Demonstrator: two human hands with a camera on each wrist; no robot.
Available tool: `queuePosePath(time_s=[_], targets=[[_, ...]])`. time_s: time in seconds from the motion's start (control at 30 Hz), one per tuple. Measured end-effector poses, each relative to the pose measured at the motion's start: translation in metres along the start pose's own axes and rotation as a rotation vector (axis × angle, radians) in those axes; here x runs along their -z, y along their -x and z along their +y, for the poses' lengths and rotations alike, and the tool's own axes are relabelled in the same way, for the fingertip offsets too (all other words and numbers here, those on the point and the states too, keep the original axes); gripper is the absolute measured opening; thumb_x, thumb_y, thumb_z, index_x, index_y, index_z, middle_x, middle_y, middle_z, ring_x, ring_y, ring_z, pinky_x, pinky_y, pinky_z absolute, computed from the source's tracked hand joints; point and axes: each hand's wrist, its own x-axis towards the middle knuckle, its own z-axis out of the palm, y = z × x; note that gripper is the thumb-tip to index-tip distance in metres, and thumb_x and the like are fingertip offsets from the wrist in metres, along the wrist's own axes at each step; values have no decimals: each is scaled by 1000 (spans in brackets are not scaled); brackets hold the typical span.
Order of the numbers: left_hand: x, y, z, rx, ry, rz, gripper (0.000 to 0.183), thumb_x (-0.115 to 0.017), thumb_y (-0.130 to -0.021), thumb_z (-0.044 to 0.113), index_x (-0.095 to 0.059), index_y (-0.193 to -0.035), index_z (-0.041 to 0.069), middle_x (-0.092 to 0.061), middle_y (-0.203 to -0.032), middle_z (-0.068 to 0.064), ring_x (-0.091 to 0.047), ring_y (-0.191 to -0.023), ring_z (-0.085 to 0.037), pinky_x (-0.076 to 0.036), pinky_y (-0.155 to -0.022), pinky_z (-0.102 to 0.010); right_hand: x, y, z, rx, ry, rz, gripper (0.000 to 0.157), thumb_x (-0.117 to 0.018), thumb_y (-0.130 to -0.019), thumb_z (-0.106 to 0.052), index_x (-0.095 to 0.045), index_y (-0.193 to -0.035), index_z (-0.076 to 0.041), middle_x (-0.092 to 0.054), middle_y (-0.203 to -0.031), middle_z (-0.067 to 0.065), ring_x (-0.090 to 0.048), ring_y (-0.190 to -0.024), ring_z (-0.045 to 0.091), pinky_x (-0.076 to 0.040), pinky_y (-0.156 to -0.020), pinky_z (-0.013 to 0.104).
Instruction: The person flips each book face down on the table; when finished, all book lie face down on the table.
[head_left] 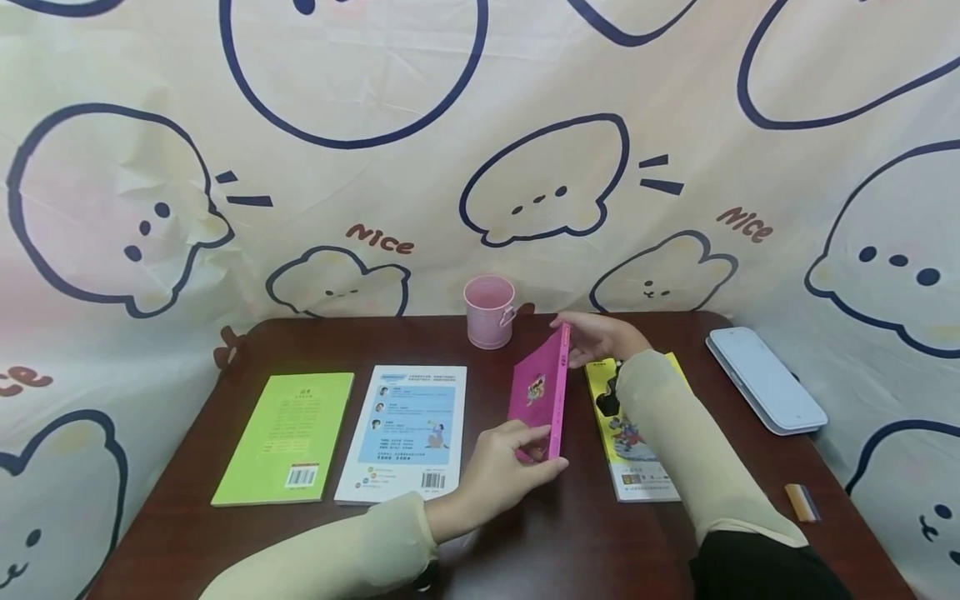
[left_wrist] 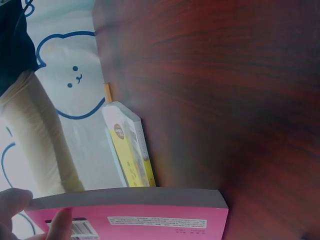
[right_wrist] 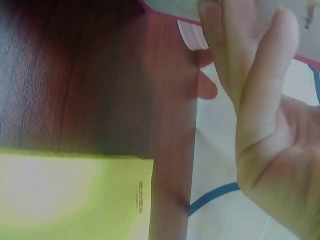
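- Carefully, left hand (head_left: 498,467) pinches the tilted pink book (head_left: 538,392) in front of the pink cup (head_left: 489,315)
- Right hand (head_left: 602,337) touches far end, grip unclear
- Even support should steady it

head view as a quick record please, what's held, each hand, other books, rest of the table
held: pink book, tilted
left hand: pinches the book's near end
right hand: touches its far end
books lying flat: green book, white-and-blue book, yellow book partly hidden by the right forearm
far edge: pink cup
right side: pale flat case, small striped item
surface: dark brown table
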Motion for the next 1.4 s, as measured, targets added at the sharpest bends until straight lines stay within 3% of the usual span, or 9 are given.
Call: queuePosePath(time_s=[0.13,0.3,0.47,0.67,0.83,0.97,1.07,1.27,1.4], targets=[[-1,-2,3,-33,-87,-21,45,-79,-76,32,-70,-112,7,-64,-82,1,-59,-69,-3,-51,-62,-14,4,5,1,41,21,-68,55,-36,-93,-38,-50,-124,5,-68,-89,13,-68,-68,19,-57,-62,26],[-6,-3,0,-101,-230,-86,41,-78,-76,33,-71,-108,8,-62,-80,4,-53,-68,-2,-44,-58,-9,4,1,3,73,99,-147,48,-39,-87,-20,-54,-124,6,-69,-95,11,-68,-75,17,-56,-69,27],[-11,-4,-5,-155,-382,-153,38,-77,-77,34,-72,-105,8,-60,-77,5,-46,-65,-2,-38,-55,-9,-9,-10,6,46,298,5,37,-49,-88,-12,-62,-120,0,-68,-99,12,-66,-74,16,-56,-65,29],[-19,-8,-8,-158,-539,-225,32,-76,-78,36,-73,-97,11,-59,-73,6,-43,-62,-1,-37,-54,-11,-30,-16,4,87,696,199,34,-61,-82,-7,-65,-116,1,-69,-101,13,-63,-72,16,-53,-59,29],[-31,-12,-14,-148,-598,-264,25,-76,-78,35,-71,-84,11,-54,-68,6,-43,-59,-2,-38,-52,-12,-44,-23,8,152,908,309,27,-64,-81,-4,-71,-107,-2,-68,-107,12,-60,-90,20,-52,-77,32],[-38,-13,-17,-104,-592,-335,22,-75,-79,29,-72,-88,10,-57,-71,5,-47,-60,-2,-41,-54,-12,-48,-25,11,156,937,338,24,-66,-82,-6,-73,-106,-6,-68,-106,10,-59,-94,22,-51,-84,36],[-36,-14,-18,-85,-593,-383,18,-73,-80,24,-73,-91,9,-61,-75,3,-52,-64,-3,-44,-57,-13,-47,-24,12,154,930,338,23,-67,-83,-7,-73,-105,-7,-69,-104,9,-60,-95,22,-50,-87,37],[-13,-11,-25,-17,-686,-421,8,-73,-79,18,-73,-85,13,-62,-77,3,-55,-67,-7,-46,-58,-17,-47,-26,14,155,933,342,22,-69,-83,-7,-73,-104,-7,-70,-104,9,-62,-96,22,-51,-87,37],[-2,-4,-30,9,-777,-465,21,-77,-76,24,-74,-96,17,-63,-88,1,-55,-70,-10,-47,-60,-20,-48,-29,14,147,946,362,23,-69,-82,-6,-73,-104,-7,-70,-105,9,-61,-97,22,-51,-87,37]])
